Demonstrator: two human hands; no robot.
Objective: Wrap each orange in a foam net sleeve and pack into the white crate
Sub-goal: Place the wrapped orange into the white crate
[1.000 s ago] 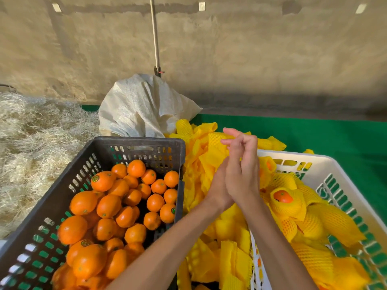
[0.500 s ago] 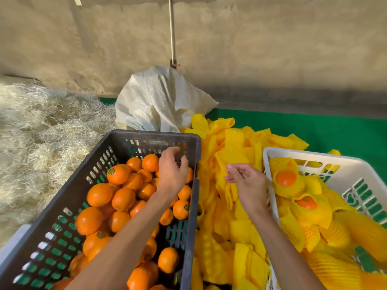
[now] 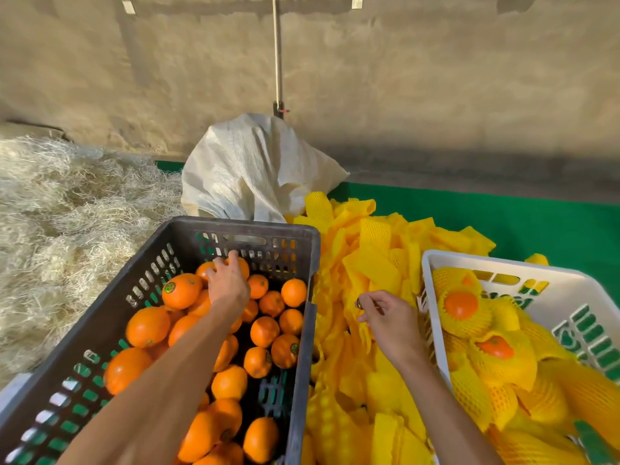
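Note:
My left hand (image 3: 228, 285) reaches into the dark grey crate (image 3: 241, 225) of several bare oranges. Its fingers curl over an orange (image 3: 243, 266) at the far end. My right hand (image 3: 392, 322) hovers low over the pile of yellow foam net sleeves (image 3: 372, 260) between the two crates. Thumb and forefinger are pinched together at the pile's surface; I cannot make out whether a sleeve is between them. The white crate (image 3: 503, 265) on the right holds several oranges wrapped in yellow sleeves, one (image 3: 461, 305) with its top showing.
A white woven sack (image 3: 255, 169) slumps behind the grey crate, with a thin pole (image 3: 277, 62) rising behind it against the wall. Pale straw (image 3: 67, 213) covers the ground on the left. Green matting (image 3: 536, 223) lies beyond the sleeves and white crate.
My hands were pressed together over the sleeve pile, then parted. The left went into the grey crate and reached to its far end. The right dropped onto the sleeves.

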